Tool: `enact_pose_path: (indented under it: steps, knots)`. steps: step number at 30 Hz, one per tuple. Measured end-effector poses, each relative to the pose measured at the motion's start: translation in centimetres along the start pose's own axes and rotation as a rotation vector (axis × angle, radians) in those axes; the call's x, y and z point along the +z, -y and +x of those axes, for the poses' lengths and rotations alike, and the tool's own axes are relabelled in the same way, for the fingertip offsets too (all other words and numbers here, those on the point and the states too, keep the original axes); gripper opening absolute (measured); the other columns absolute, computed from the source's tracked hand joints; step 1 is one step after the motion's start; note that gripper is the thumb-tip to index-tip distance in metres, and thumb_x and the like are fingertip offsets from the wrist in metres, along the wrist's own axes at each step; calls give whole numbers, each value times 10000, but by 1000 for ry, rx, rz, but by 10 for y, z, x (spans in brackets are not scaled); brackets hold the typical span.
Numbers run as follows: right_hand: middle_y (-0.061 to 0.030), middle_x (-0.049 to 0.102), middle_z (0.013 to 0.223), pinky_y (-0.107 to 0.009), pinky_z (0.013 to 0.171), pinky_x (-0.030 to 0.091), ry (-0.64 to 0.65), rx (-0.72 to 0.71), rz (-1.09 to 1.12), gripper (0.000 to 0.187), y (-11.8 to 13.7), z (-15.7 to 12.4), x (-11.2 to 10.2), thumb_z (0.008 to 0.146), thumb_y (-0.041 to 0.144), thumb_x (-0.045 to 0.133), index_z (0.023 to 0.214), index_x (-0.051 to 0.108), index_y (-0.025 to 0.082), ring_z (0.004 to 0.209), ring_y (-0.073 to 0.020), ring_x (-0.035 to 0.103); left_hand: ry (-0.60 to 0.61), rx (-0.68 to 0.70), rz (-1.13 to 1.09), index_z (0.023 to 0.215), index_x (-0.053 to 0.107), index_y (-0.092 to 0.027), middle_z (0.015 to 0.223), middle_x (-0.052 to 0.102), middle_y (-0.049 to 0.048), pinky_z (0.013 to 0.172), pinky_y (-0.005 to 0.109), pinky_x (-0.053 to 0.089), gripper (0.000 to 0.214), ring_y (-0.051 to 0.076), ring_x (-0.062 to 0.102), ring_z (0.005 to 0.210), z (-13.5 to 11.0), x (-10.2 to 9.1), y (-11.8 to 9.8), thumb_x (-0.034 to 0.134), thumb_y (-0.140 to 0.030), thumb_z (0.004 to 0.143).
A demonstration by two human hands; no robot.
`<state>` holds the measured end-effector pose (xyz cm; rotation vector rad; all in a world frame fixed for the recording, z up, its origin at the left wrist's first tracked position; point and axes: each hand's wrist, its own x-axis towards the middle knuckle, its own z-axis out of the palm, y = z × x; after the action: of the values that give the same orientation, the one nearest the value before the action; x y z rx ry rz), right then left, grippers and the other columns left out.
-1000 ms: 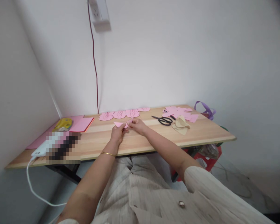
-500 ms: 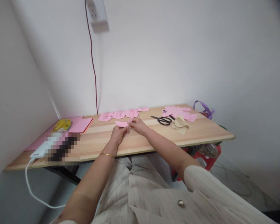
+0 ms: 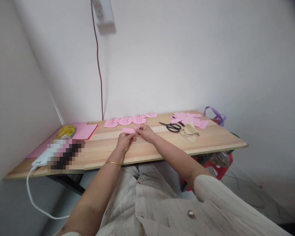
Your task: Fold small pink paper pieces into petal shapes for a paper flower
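Observation:
A small pink paper piece (image 3: 128, 130) is held between my two hands just above the table, near its front middle. My left hand (image 3: 125, 141) pinches its lower edge from the left. On the right side, my right hand (image 3: 144, 132) has its fingers closed on the other end, where the paper angles upward. My fingers cover part of the sheet, so any fold there is hidden. Behind my hands, several pink paper cutouts with scalloped edges and drawn lines (image 3: 125, 121) lie in a row along the wall.
Black-handled scissors (image 3: 173, 127) and a crumpled beige paper (image 3: 190, 132) lie right of my hands, before a heap of pink scraps (image 3: 185, 118). Pink sheets (image 3: 85, 131), a yellow item (image 3: 65, 131) and a white power strip (image 3: 40, 160) occupy the wooden table's (image 3: 152, 149) left end.
My hands and the pink paper stay almost exactly where they were, both still pinching it. The camera view has shifted very slightly.

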<state>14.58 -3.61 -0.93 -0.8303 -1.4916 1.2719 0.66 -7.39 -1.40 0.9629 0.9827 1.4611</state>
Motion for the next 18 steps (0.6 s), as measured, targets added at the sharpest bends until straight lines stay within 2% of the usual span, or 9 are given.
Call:
enact_pose_path:
  steps: [12, 18]
  knots:
    - [25, 565, 607, -241, 592, 382, 33, -11, 11, 348, 3, 0, -1, 642, 465, 705, 726, 583, 150, 584, -100, 480, 9, -7, -1, 686, 621, -83, 587, 611, 20, 517, 244, 470, 306, 90, 534, 494, -1, 0, 0, 813, -220, 491]
    - [45, 540, 619, -231, 587, 382, 54, -70, 60, 354, 5, -1, 0, 626, 437, 729, 783, 557, 170, 592, -97, 482, 27, -5, -7, 700, 618, -82, 593, 606, 21, 517, 243, 462, 308, 90, 529, 507, 0, -1, 0, 808, -220, 501]
